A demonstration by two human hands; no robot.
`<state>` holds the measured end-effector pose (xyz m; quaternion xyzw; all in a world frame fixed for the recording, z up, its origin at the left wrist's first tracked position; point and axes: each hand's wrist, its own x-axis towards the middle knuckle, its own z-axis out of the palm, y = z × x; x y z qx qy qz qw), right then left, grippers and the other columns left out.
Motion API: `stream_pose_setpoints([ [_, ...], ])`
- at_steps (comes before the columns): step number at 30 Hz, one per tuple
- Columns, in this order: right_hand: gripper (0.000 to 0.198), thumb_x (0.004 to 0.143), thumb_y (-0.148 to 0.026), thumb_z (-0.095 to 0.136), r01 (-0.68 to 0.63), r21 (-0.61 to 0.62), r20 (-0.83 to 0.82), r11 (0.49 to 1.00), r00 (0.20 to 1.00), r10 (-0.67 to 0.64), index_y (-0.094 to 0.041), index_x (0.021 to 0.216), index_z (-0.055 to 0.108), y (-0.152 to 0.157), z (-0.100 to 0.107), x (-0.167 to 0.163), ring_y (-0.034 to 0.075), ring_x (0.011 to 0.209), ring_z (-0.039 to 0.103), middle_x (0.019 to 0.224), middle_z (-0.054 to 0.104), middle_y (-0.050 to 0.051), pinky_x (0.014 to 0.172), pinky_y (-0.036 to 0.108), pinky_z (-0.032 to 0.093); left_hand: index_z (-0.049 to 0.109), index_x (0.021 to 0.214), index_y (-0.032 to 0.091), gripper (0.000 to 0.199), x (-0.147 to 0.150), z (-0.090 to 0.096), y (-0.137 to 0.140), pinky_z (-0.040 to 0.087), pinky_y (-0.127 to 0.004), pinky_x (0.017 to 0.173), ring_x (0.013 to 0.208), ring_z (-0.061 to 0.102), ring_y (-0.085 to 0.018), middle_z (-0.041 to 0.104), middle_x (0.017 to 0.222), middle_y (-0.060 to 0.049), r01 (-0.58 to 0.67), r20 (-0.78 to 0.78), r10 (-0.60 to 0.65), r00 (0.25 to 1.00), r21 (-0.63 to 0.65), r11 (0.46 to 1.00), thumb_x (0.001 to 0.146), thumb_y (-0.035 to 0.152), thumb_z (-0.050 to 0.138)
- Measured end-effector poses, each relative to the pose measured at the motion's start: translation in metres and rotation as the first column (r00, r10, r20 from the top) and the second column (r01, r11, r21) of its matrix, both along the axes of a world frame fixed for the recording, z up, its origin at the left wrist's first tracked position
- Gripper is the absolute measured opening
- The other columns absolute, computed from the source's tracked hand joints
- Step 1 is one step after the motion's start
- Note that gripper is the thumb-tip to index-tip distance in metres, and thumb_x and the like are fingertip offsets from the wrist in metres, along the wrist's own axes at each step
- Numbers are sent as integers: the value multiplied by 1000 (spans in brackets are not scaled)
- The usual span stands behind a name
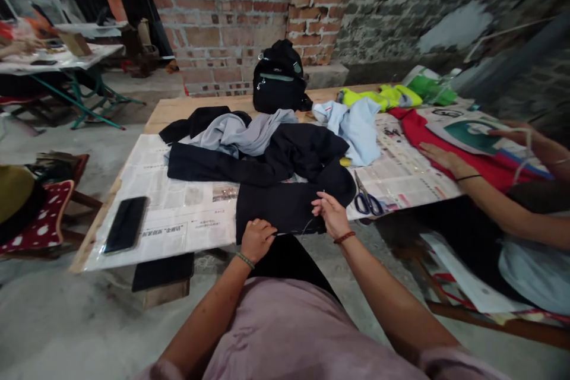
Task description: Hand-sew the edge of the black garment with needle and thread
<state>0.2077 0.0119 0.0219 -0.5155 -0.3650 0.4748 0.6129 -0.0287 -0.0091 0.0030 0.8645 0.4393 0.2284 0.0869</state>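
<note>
A dark navy garment (280, 205), which looks like trousers, lies folded at the table's front edge. My left hand (258, 240) is closed on its near hem, thumb side hidden by the cloth. Just above the cloth, to the right, my right hand (330, 214) pinches a sewing needle, of which only a tiny glint shows. From those fingers a pale thread (307, 227) runs down to the hem. Blue-handled scissors (367, 200) lie beside my right hand. Further back, the rest of the dark cloth is bunched with a grey garment (236, 133).
Newspaper under clear plastic (178, 196) covers the table. A phone (126, 224) lies at the left, a black backpack (279, 80) at the back. Right of me, a co-worker's hands work an iron (472, 135) on red cloth (412, 127). A light blue garment (351, 127) lies between.
</note>
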Motion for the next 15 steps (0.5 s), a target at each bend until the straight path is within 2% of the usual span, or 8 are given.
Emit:
stream_pose_setpoints([
  [3, 31, 72, -37, 54, -53, 3, -50, 999, 997, 53, -20, 96, 42, -25, 15, -7, 10, 52, 57, 79, 64, 2, 50, 22, 42, 63, 93, 27, 22, 4, 3, 1, 30, -32, 71, 82, 48, -17, 62, 87, -1, -7, -20, 6, 1000, -30, 1000, 75, 19, 54],
  [5, 25, 73, -38, 53, -132, -56, -24, 990, 991, 131, -20, 87, 43, -47, 16, -16, 11, 52, 58, 80, 64, 3, 49, 22, 42, 64, 87, 27, 17, 7, 6, 2, 30, -32, 71, 81, 49, -16, 63, 85, 0, -27, -33, 25, 999, -63, 998, 76, 20, 54],
  [8, 23, 73, -39, 53, -258, -190, 85, 947, 957, 278, -17, 78, 48, -77, 4, -32, 9, 48, 55, 71, 63, 2, 46, 20, 40, 65, 79, 25, 12, 10, 10, 7, 31, -31, 72, 80, 51, -16, 63, 82, -1, -56, -48, 51, 998, -130, 990, 77, 25, 54],
  [11, 25, 72, -40, 53, -281, -301, 194, 911, 918, 347, -16, 74, 54, -93, -11, -47, 6, 40, 48, 59, 57, -2, 40, 18, 34, 65, 77, 23, 16, 11, 14, 14, 32, -29, 74, 79, 53, -15, 63, 79, -1, -53, -70, 40, 997, -197, 979, 78, 30, 52],
  [13, 26, 73, -42, 50, -297, -340, 215, 892, 899, 381, -17, 77, 55, -95, -16, -55, 6, 36, 44, 55, 53, -5, 36, 17, 31, 65, 76, 23, 18, 11, 18, 19, 34, -28, 73, 79, 55, -15, 63, 77, -1, -38, -102, 13, 995, -240, 970, 79, 32, 50],
  [15, 26, 74, -42, 48, -324, -327, 224, 888, 886, 406, -17, 79, 55, -90, -16, -60, 5, 34, 43, 52, 50, -6, 35, 17, 29, 65, 76, 22, 20, 10, 22, 23, 35, -27, 71, 78, 55, -15, 63, 77, -1, -18, -148, -24, 989, -276, 961, 79, 32, 49],
])
